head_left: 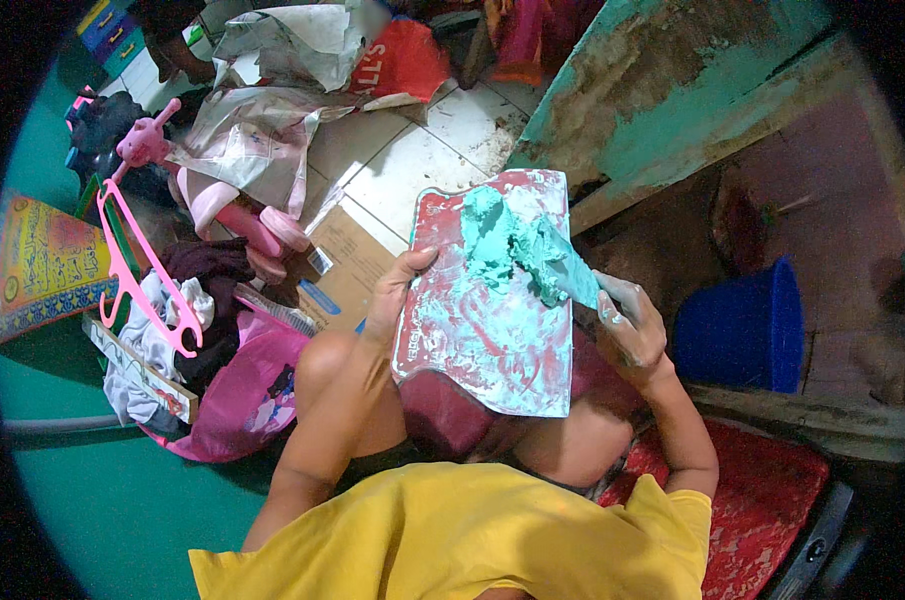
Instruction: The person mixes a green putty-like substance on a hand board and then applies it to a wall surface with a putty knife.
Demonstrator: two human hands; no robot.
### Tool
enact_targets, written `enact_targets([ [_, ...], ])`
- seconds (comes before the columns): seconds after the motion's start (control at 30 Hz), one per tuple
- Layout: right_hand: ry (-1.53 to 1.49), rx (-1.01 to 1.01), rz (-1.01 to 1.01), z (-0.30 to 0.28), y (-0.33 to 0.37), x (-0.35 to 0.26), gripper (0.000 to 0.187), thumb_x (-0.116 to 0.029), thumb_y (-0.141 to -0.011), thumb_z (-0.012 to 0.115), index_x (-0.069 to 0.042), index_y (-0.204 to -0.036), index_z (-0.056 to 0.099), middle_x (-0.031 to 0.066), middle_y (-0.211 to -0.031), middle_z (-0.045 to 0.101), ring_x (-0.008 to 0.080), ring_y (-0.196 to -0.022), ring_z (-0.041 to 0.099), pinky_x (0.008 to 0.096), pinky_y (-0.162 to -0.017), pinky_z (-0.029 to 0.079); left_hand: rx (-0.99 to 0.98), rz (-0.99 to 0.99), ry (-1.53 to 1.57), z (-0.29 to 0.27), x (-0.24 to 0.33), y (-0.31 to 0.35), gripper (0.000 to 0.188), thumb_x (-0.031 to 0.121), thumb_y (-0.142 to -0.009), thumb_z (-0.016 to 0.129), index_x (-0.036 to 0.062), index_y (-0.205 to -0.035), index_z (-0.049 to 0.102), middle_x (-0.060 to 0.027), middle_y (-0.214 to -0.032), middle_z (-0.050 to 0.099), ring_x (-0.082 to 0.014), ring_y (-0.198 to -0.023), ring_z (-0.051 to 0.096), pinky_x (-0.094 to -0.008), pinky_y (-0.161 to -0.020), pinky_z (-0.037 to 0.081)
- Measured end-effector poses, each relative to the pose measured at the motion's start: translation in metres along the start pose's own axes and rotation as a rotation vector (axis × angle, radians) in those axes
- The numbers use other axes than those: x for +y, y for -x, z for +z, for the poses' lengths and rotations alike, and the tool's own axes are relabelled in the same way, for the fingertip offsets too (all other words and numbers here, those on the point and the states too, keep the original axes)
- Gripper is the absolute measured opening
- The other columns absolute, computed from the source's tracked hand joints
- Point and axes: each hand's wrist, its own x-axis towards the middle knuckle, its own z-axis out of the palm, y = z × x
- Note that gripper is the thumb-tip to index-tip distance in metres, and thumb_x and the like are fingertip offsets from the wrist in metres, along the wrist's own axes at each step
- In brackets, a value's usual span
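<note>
A flat red board [422, 345], smeared with white and pale turquoise, rests across my lap. My left hand [400, 285] grips its left edge, thumb on top. A thick mound of turquoise paste [490, 235] lies on its upper half. My right hand [632, 322] is closed round a scraper [573, 279] at the board's right edge. The scraper is coated in the same paste and its tip is in the mound; its handle is mostly hidden by my fingers. Pale paste marks show on my right fingers.
Left: a pink hanger [122, 265], a pink basket [237, 390] of clothes and a pink toy [234, 220]. Cardboard [347, 262] lies on white tiles [387, 165]. Right: a worn turquoise panel [662, 100], a blue bucket [740, 330] and a red mat [752, 490].
</note>
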Motion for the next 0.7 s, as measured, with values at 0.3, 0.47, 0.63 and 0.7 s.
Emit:
enact_targets([
  [0.3, 0.089, -0.018, -0.016, 0.0, 0.005, -0.008, 0.016, 0.001, -0.074, 0.06, 0.004, -0.089, 0.056, 0.0232, -0.097, 0.057, 0.0345, -0.079, 0.058, 0.0386, -0.066, 0.05, -0.016, 0.004, 0.088, 0.004, 0.004, 0.002, 0.036, 0.018, -0.085, 0.042, -0.0048, -0.113, 0.046, -0.0177, -0.104, 0.058, -0.0259, -0.091, 0.06, -0.0394, -0.084, 0.047],
  [0.47, 0.119, -0.038, -0.001, -0.006, 0.004, -0.012, 0.013, 0.002, -0.073, 0.06, 0.005, -0.086, 0.057, 0.0235, -0.097, 0.057, 0.0334, -0.079, 0.059, 0.0377, -0.065, 0.05, -0.011, 0.009, 0.038, 0.004, 0.011, 0.004, 0.036, 0.018, -0.085, 0.042, -0.0046, -0.112, 0.047, -0.0172, -0.104, 0.058, -0.0258, -0.09, 0.06, -0.039, -0.083, 0.048],
  [0.63, 0.175, -0.01, 0.049, -0.01, 0.011, -0.017, 0.01, 0.003, -0.074, 0.059, 0.003, -0.084, 0.057, 0.0221, -0.092, 0.059, 0.0324, -0.074, 0.06, 0.0365, -0.064, 0.05, 0.008, 0.042, -0.01, 0.001, 0.012, 0.005, 0.035, 0.019, -0.086, 0.042, -0.0043, -0.111, 0.048, -0.0165, -0.103, 0.059, -0.0249, -0.089, 0.06, -0.0383, -0.082, 0.048],
  [0.7, 0.161, 0.064, 0.1, -0.013, 0.023, -0.014, 0.009, 0.003, -0.074, 0.058, 0.003, -0.082, 0.057, 0.0207, -0.088, 0.06, 0.0309, -0.071, 0.06, 0.0354, -0.063, 0.05, -0.005, 0.006, -0.016, -0.002, 0.016, 0.004, 0.035, 0.019, -0.086, 0.042, -0.0042, -0.111, 0.048, -0.0161, -0.102, 0.059, -0.0241, -0.088, 0.061, -0.0379, -0.081, 0.049],
])
